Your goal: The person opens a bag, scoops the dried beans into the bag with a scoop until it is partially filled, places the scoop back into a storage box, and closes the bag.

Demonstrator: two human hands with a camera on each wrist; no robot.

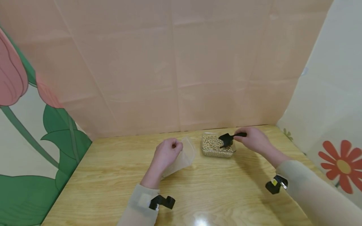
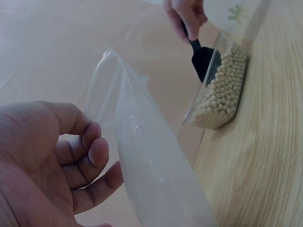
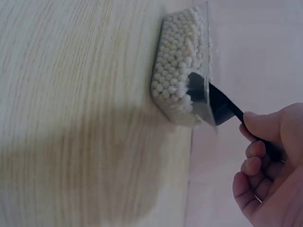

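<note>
My left hand (image 1: 168, 152) pinches the upper edge of a translucent plastic bag (image 1: 187, 154) between thumb and forefinger. In the left wrist view the bag (image 2: 151, 165) hangs with its mouth partly spread, the other fingers curled beside it. The handle of a small black shovel (image 1: 227, 139) is in my right hand (image 1: 253, 138), gripped by thumb and fingers. Its blade dips into a clear rectangular container (image 1: 217, 154) full of small, round, pale beige balls (image 1: 211, 142). Through the container wall in the right wrist view, the blade tip (image 3: 195, 86) shows among the balls.
The container stands toward the back of a wood-grain table (image 1: 127, 169). Behind it rises a pink-covered wall (image 1: 175, 78). Side panels with printed flowers (image 1: 342, 166) stand at left and right. Each sleeve carries a small black mount (image 1: 162, 201).
</note>
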